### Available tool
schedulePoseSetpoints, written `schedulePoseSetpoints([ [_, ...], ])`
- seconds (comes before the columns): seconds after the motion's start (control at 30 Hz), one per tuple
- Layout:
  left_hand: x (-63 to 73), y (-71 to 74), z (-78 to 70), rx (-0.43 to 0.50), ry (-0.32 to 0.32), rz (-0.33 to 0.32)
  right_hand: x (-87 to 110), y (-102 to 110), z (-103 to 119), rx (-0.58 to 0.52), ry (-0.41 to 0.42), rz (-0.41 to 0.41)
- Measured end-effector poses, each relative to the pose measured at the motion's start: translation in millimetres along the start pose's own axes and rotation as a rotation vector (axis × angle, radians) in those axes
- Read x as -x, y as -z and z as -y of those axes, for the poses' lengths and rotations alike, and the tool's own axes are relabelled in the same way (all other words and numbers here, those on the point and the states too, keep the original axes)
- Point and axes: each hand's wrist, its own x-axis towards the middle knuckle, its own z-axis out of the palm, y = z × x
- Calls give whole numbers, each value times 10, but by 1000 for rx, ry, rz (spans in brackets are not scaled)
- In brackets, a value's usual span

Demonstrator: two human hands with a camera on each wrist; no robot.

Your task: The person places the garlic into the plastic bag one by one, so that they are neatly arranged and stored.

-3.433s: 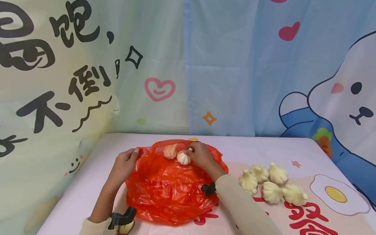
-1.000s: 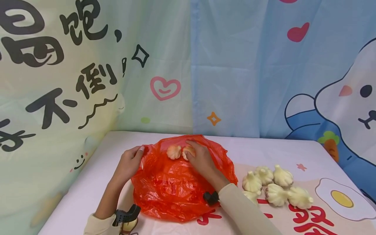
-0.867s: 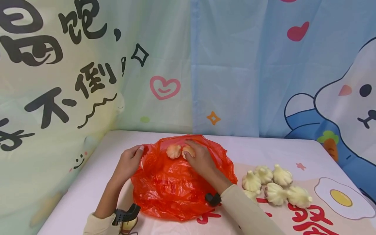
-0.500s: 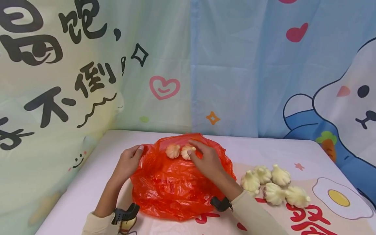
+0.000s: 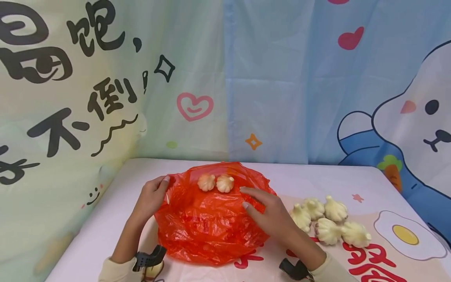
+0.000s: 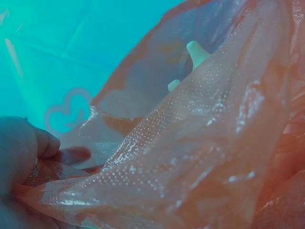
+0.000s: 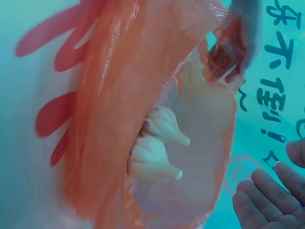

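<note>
A crumpled red plastic bag (image 5: 211, 223) lies on the table, its mouth spread at the far side. Two garlic bulbs sit side by side in that mouth, a left bulb (image 5: 206, 182) and a right bulb (image 5: 224, 183); the right wrist view shows them whole, while the left wrist view has only their pale stems (image 6: 196, 55) above the film. My left hand (image 5: 152, 196) pinches the bag's left rim between thumb and fingers. With fingers apart and nothing held, my right hand (image 5: 269, 213) is over the bag's right side, away from the bulbs.
To the right of the bag, several more garlic bulbs (image 5: 327, 231) lie in a cluster on the printed tablecloth (image 5: 324, 180). The right forearm passes close in front of them. A patterned curtain (image 5: 267, 78) hangs behind the table.
Earlier my right hand held the right-hand garlic bulb in the bag's mouth; it has let go and drawn back to the right and nearer. My left hand keeps its grip on the rim.
</note>
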Motion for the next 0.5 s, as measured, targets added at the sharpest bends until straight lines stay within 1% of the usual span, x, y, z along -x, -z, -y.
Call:
schedulePoseSetpoints([
  [0.1, -2, -7, 1, -18, -17, -4, 119, 111, -27, 0, -17, -19],
  [0.17, -4, -9, -1, -30, -27, -5, 195, 192, -47, -19, -33, -33],
  [0.3, -14, -12, -14, -34, -30, 4, 332, 355, -91, -46, -57, -67],
  [0.4, -11, -5, -24, -42, -25, 3, 401, 461, -125, -7, -54, -89],
  [0.5, 0, 1, -33, -38, -5, -2, 469, 555, -166, 37, -62, -106],
])
